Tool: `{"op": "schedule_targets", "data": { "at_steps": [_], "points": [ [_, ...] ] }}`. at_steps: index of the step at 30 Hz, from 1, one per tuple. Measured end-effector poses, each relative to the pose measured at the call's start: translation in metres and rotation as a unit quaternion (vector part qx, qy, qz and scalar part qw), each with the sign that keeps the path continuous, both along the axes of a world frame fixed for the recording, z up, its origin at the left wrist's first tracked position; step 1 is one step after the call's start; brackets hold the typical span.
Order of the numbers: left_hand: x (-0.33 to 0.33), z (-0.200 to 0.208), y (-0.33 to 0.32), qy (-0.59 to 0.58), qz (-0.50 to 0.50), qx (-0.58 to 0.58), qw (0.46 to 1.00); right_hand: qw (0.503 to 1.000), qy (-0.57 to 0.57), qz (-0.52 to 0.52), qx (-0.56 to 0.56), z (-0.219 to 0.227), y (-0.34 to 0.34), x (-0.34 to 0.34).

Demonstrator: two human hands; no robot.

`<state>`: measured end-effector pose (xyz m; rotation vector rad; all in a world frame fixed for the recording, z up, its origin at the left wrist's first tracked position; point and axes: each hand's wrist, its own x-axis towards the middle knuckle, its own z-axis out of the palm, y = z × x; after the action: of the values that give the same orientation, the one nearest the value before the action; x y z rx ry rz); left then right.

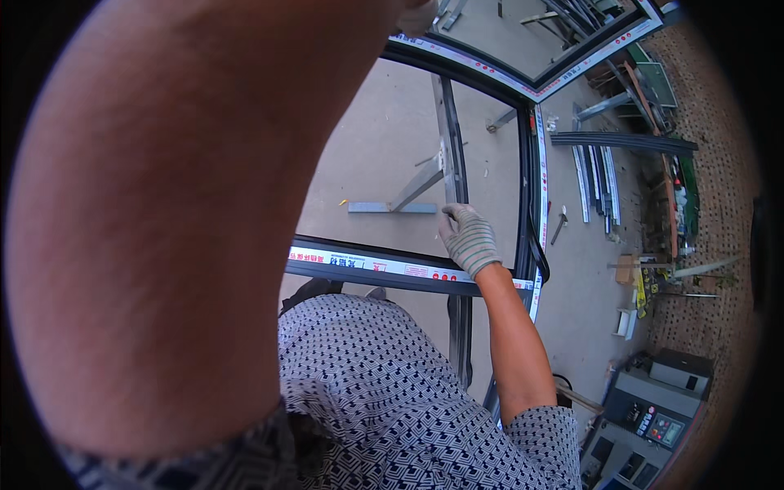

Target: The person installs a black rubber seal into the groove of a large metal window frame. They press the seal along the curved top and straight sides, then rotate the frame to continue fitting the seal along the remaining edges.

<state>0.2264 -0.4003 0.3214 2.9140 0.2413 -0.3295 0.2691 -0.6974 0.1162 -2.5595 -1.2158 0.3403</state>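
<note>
A large dark window frame (527, 163), its bars partly covered with white printed protective film, lies across metal supports in front of me. My right hand (472, 241), in a pale striped work glove, reaches over the near bar of the frame, its fingers curled in. Whatever those fingers hold, if anything, is hidden. Just beyond them runs a long metal support bar (452, 155). A black flexible strip (539, 257) loops at the frame's right corner. My left forearm is raised and fills the left side. Only a sliver of my gloved left hand (418, 18) shows by the far bar; its fingers are hidden.
A grey support foot (392, 208) stands on the floor inside the frame's opening. Dark profiles (625, 143) and film-covered lengths (600, 184) lie to the right, near a hammer (560, 224). A grey machine (645, 420) with a control panel stands lower right, beside a brick wall (710, 122).
</note>
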Motion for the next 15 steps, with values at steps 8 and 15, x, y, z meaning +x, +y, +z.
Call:
{"op": "schedule_targets", "data": {
  "at_steps": [8, 15],
  "points": [
    [0.007, -0.019, -0.06, -0.028, -0.142, -0.003, 0.989, 0.998, 0.004, -0.063, -0.013, -0.042, -0.059, -0.002],
    [-0.016, -0.024, -0.054, 0.008, -0.146, 0.016, 0.989, 0.996, 0.006, -0.085, -0.015, -0.054, -0.071, -0.048]
  ]
}}
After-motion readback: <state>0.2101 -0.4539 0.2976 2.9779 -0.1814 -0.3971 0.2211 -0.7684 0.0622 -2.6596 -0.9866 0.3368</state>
